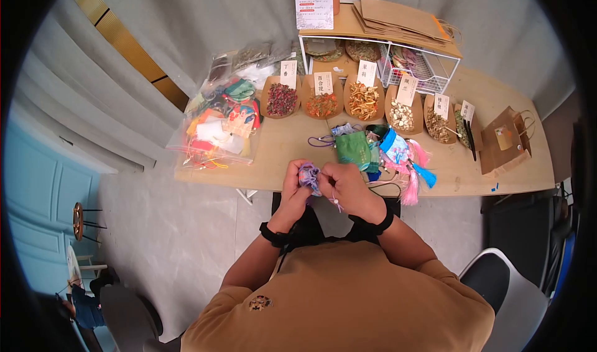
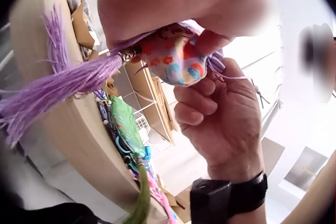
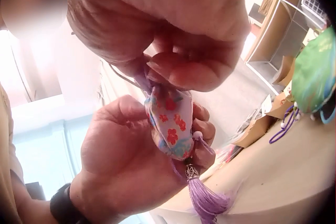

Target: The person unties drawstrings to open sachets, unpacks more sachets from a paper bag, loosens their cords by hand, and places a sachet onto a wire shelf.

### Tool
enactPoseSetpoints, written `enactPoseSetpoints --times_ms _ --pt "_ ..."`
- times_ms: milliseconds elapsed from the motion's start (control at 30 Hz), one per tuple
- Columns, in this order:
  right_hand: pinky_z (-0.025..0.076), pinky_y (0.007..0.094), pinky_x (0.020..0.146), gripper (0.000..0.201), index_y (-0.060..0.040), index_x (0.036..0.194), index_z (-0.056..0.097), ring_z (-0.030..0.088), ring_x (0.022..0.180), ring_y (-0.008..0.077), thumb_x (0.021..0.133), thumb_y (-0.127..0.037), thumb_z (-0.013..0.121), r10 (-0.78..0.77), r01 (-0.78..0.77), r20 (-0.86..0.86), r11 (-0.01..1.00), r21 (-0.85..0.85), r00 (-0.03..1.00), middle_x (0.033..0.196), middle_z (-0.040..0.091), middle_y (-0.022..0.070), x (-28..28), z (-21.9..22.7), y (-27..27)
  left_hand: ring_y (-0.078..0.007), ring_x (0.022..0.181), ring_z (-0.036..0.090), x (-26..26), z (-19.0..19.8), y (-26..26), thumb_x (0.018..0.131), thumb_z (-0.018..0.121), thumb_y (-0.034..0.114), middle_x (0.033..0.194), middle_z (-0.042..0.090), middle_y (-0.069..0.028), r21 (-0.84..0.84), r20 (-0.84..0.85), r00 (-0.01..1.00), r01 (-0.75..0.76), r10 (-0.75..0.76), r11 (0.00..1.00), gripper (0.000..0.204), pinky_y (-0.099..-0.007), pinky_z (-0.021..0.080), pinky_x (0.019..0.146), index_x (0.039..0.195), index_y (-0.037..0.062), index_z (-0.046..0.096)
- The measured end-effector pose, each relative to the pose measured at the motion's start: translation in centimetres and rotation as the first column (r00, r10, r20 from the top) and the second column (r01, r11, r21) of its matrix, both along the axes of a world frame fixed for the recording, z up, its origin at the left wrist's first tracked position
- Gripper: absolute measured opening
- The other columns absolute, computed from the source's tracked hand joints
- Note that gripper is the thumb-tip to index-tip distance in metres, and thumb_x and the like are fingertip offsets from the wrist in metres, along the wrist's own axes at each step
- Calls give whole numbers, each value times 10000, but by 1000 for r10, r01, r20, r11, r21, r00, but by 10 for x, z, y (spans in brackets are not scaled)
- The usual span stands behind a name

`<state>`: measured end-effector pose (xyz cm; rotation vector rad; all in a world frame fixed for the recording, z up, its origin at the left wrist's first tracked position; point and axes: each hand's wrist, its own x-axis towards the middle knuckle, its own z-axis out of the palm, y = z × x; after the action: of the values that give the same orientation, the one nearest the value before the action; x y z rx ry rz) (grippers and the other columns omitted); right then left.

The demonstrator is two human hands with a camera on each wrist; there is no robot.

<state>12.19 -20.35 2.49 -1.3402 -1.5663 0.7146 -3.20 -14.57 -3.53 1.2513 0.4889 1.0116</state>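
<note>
Both hands hold a small lilac drawstring sachet [image 1: 309,177] with red and blue flowers, in front of the table edge. My left hand [image 1: 295,192] curls round the body of the sachet [image 3: 170,121], fingers behind it and thumb along its side. At its gathered neck, my right hand [image 1: 352,189] pinches the cloth between thumb and fingers; the curled fingertips partly hide that spot. A thin purple cord loops out beside the neck. From the lower end hangs a purple tassel [image 3: 207,198] on a silver filigree bead.
Just beyond the hands lies a green sachet [image 1: 353,150] among blue and pink tasselled ones. Paper trays of dried flowers and herbs [image 1: 282,100] with label cards line the table. A clear bag of fabric pieces [image 1: 221,134] lies left; a paper bag [image 1: 505,144] stands right.
</note>
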Motion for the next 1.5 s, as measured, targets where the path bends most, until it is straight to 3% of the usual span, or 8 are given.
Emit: enactPoseSetpoints --times_ms 100,200,400,600,933,1133,1300,1500 --pt "445 407 514 136 1 751 531 572 573 373 822 -92 600 38 -39 34 998 53 999 633 562 182 1 -2 1 -165 975 490 -1 10 -1 735 552 1 1062 492 -94 77 -106 994 -17 25 997 426 -299 414 860 1143 22 434" --pt "447 435 537 105 -7 817 539 565 609 388 840 -93 595 1 -49 229 978 204 973 668 557 185 2 -7 5 -304 1023 473 2 29 3 738 677 114 1105 448 -177 659 -257 857 -183 447 730 451 -371 403 887 1115 20 450" --pt "432 448 565 123 -6 817 512 543 645 390 871 -95 578 -75 5 252 963 268 965 722 539 177 5 -6 6 -303 922 519 -7 40 19 695 673 36 965 505 -160 721 -374 765 -117 525 683 261 -370 440 783 911 16 527" --pt "447 478 586 134 -5 876 523 570 703 410 880 -132 566 -15 -52 261 968 247 965 765 579 194 6 -18 6 -218 631 541 -11 59 26 689 663 41 726 572 -102 545 -588 759 117 279 830 144 -312 446 594 792 -3 572" --pt "434 480 569 158 -16 839 524 567 683 416 891 -157 573 -46 7 343 993 115 938 736 575 201 14 -18 0 -320 575 574 -6 67 27 713 631 87 641 581 -169 629 -678 581 141 450 764 120 -386 440 529 766 -10 583" --pt "433 472 559 151 -12 792 539 573 672 411 849 -130 614 -98 61 216 983 172 972 706 580 199 10 -12 4 -191 533 537 -1 53 28 784 597 36 604 558 -115 574 -630 649 21 425 819 77 -307 407 497 791 -16 540" --pt "433 461 552 157 -11 739 556 575 650 395 793 -135 636 -14 -1 253 998 59 967 691 584 185 14 -8 5 -41 582 473 -1 38 26 793 624 -3 639 545 -1 188 -440 893 -10 93 982 78 -210 374 508 800 6 546" --pt "451 462 580 102 -2 693 569 582 645 393 738 -88 600 5 -20 228 998 64 974 660 588 188 18 -9 6 -21 589 459 -8 48 28 775 629 -39 653 537 28 174 -555 831 75 35 982 110 -199 364 507 774 19 536"
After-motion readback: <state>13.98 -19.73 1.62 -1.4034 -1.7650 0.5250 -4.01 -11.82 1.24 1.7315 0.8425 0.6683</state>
